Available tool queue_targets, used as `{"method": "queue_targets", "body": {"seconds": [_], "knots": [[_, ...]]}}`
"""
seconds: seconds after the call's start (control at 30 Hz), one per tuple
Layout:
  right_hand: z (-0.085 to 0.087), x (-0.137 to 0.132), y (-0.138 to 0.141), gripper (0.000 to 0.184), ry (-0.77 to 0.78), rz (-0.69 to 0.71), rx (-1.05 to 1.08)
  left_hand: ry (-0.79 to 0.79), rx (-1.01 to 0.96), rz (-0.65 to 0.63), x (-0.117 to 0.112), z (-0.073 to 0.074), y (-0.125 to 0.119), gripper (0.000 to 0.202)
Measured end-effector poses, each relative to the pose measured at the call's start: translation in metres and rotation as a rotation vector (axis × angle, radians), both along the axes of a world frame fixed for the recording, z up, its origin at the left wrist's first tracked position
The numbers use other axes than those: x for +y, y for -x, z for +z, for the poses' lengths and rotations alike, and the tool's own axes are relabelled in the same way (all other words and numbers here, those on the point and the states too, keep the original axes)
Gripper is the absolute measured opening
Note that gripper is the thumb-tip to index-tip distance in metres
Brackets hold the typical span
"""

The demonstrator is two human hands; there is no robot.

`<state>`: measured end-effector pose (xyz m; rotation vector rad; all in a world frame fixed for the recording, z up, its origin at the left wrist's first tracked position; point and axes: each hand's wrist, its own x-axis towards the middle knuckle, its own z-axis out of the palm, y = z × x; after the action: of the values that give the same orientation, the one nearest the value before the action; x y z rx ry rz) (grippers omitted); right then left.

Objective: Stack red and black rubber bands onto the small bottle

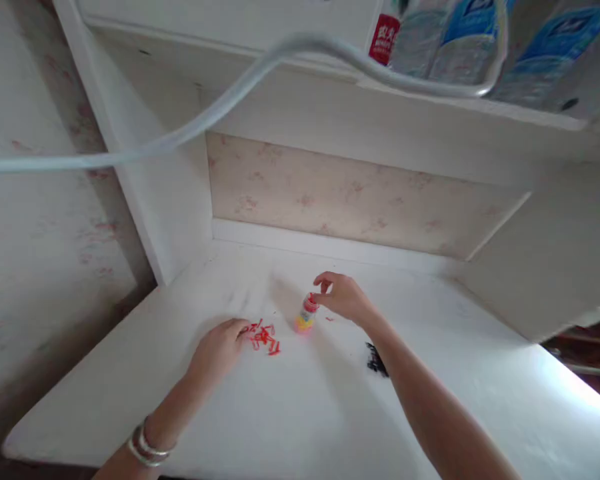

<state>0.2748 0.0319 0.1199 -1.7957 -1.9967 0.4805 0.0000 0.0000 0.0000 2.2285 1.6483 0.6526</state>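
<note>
A small clear bottle (306, 316) with yellow and pink pieces inside stands upright on the white tabletop. Red shows at its mouth. My right hand (344, 295) is over the bottle's mouth from the right, with thumb and forefinger apart; the thumb is close to the rim. To the left of the bottle lies a loose heap of small red strips (265, 337), perhaps clips. At the heap's left edge my left hand (221, 341) has its fingers drawn together, touching the nearest pieces. What they pinch, if anything, is hidden.
A small black pile (376, 360) lies partly behind my right forearm. One or two red bits (329, 319) lie right of the bottle. A pale bent tube (205, 120) crosses the view above the table. Plastic bottles (467, 43) stand on the shelf (300, 63) overhead.
</note>
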Motion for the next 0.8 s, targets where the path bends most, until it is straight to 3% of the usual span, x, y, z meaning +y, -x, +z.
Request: {"method": "queue_targets", "body": {"seconds": [0.17,0.33,0.53,0.8], "knots": [[-0.001,0.02,-0.001,0.051,0.163,0.068,0.028,-0.008,0.008,0.0,-0.002,0.003,0.001,0.024],[-0.006,0.029,0.006,0.046,0.245,0.111,-0.007,-0.032,0.013,-0.009,-0.002,0.003,0.001,0.023],[-0.002,0.023,0.006,0.043,0.266,0.126,0.024,-0.032,0.005,-0.009,-0.003,0.002,0.002,0.024],[0.011,0.012,0.002,0.039,0.343,0.101,0.241,-0.089,0.015,-0.029,0.0,-0.004,0.004,0.027]]}}
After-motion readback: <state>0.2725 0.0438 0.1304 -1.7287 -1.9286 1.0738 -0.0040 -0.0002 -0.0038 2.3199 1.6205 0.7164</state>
